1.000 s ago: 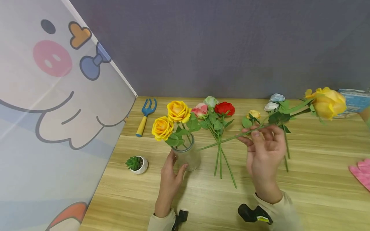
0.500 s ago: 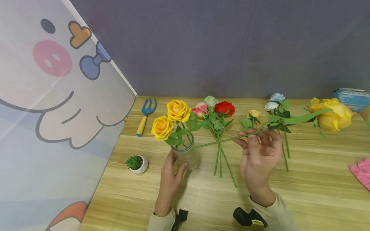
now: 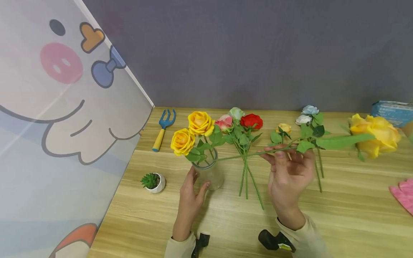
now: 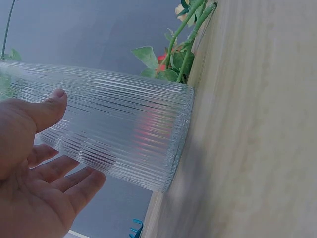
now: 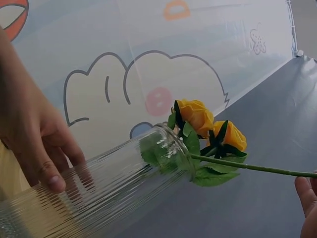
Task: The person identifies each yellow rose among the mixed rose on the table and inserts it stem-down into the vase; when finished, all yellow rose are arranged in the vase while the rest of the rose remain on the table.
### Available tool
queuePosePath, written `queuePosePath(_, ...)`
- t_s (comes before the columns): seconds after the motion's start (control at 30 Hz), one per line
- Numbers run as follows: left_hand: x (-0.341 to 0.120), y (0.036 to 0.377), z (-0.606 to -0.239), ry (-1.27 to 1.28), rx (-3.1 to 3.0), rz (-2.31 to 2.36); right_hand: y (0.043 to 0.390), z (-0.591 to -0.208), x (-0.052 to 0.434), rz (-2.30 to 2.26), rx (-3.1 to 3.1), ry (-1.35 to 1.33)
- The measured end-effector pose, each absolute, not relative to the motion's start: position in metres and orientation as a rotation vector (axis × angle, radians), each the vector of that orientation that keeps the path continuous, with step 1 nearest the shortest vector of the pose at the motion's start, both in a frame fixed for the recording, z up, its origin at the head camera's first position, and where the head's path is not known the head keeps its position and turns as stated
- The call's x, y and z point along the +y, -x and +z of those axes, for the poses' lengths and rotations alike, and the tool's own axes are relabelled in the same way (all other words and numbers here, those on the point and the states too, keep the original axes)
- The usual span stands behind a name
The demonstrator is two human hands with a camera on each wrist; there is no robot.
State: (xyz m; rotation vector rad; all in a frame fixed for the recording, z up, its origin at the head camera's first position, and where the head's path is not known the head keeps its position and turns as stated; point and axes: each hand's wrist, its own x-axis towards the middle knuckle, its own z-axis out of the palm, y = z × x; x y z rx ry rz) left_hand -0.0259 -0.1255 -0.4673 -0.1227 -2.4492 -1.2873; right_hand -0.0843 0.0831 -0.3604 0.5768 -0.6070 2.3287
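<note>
My left hand (image 3: 190,197) grips a clear ribbed glass vase (image 3: 213,177), thumb on one side and fingers on the other, as the left wrist view also shows. Two yellow roses (image 3: 200,123) stand in the vase, their blooms leaning left above its rim (image 5: 184,151). My right hand (image 3: 290,182) pinches the green stem (image 3: 255,154) of another yellow rose (image 3: 375,136) between thumb and fingers. That rose lies nearly level, bloom to the right. Its stem end points left and overlaps the vase's mouth in the right wrist view.
Pink, pale green and red flowers (image 3: 251,122) lie with crossed stems right of the vase. Behind my right hand lie a small yellow flower (image 3: 284,127) and white and blue ones (image 3: 310,110). A hand fork (image 3: 162,129), potted succulent (image 3: 155,182) and pink glove-like item (image 3: 403,193) flank these.
My right hand has moved a little left, bringing the rose's stem end to the vase's rim. The bloom has dropped lower and shifted right. My left hand stays on the vase.
</note>
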Motion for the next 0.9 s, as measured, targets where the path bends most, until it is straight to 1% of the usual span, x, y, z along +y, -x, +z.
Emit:
queuePosePath(0.37, -0.126, 0.026, -0.465, 0.123, -2.449, -1.312, 0.100, -0.344, 0.067, 2.153, -0.888, -0.622)
queuePosePath(0.57, -0.127, 0.026, -0.465, 0.121, -2.449, -1.310, 0.105, -0.334, 0.056, 2.060, -1.071, -0.737)
queuePosePath(0.9, -0.126, 0.026, -0.466, 0.132, -2.447, -1.295, 0.110, -0.335, 0.043, 1.921, -1.298, -0.844)
